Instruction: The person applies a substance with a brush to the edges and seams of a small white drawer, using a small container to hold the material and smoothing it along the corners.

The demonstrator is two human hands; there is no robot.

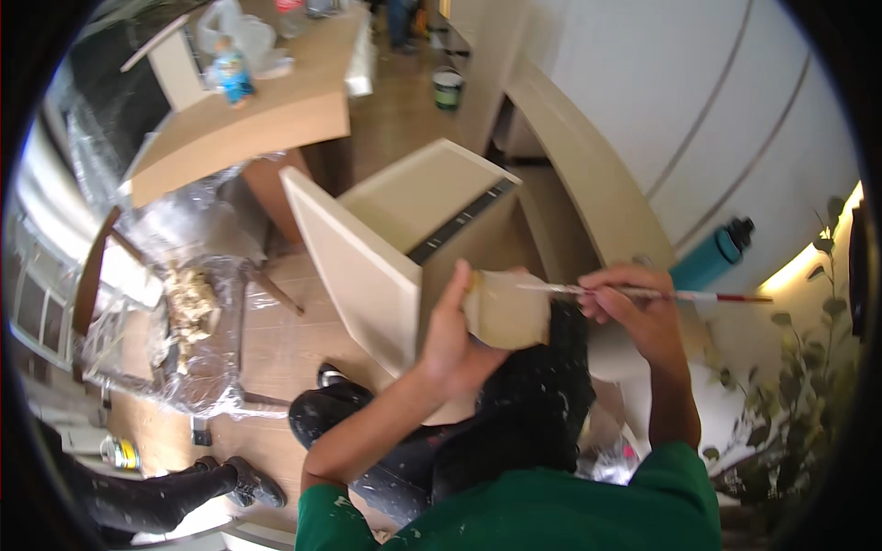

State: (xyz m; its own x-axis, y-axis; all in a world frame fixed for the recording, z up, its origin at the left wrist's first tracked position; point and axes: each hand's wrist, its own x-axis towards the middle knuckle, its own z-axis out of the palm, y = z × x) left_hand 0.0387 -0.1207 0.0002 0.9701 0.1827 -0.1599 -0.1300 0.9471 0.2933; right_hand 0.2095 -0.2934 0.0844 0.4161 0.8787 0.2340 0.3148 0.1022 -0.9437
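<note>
My left hand [450, 335] grips a small beige cup-like container [507, 308], tilted, held above my lap. My right hand [638, 312] pinches a thin paintbrush [634, 293] whose tip lies across the container's top edge and whose red-and-white handle sticks out to the right. Just behind both hands stands a beige drawer box [404, 230] with a black runner [459, 223] on its side. My paint-spattered dark trousers [533, 404] lie under the hands.
A teal bottle [712, 260] stands by the white wall at right. A wooden table [266, 115] at upper left carries a blue bottle [231, 73]. A paint pot [447, 89] sits on the floor. Plastic sheeting [184, 321] lies at left. Another person's legs [175, 496] are at lower left.
</note>
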